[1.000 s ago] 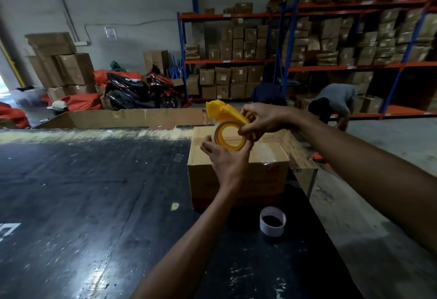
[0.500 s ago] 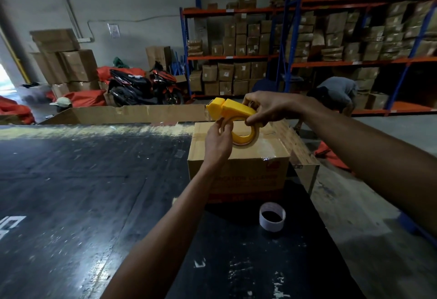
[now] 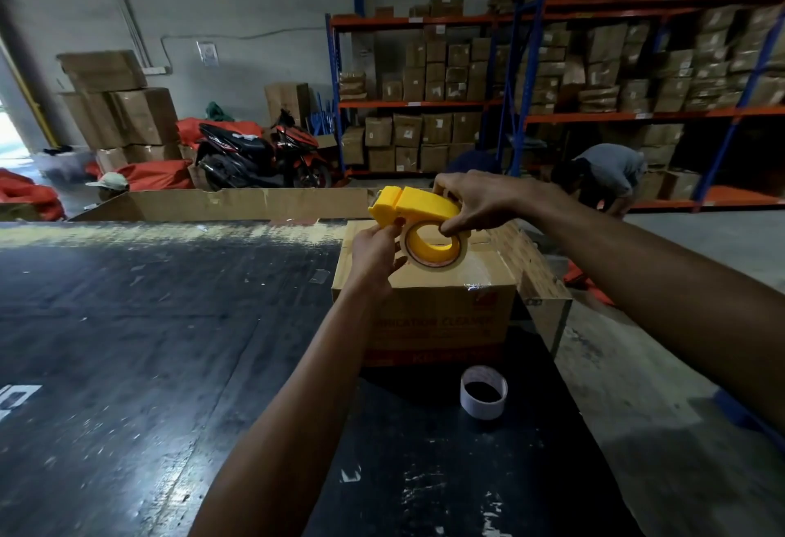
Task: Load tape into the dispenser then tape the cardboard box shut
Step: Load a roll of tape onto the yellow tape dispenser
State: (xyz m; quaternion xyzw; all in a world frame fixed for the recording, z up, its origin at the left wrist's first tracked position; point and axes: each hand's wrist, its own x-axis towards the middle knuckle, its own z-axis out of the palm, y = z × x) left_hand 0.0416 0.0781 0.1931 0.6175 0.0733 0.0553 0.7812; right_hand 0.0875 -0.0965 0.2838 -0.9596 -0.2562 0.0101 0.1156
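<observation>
A yellow tape dispenser hovers over the cardboard box, which stands on the black table. A roll of clear tape sits on the dispenser's yellow hub. My right hand grips the dispenser from above, with fingertips on the hub. My left hand pinches the roll's left edge just below the dispenser's nose. The box's top flaps are folded down, and its right flap sticks out to the side.
An empty white tape core stands on the table in front of the box. A long flat cardboard sheet lies along the table's far edge. Beyond are shelves of boxes, a motorbike and a bent-over person.
The dispenser has tipped from upright to lying over the box, its nose pointing left. My left hand rose from below the roll to its left edge. My right hand kept its grip.
</observation>
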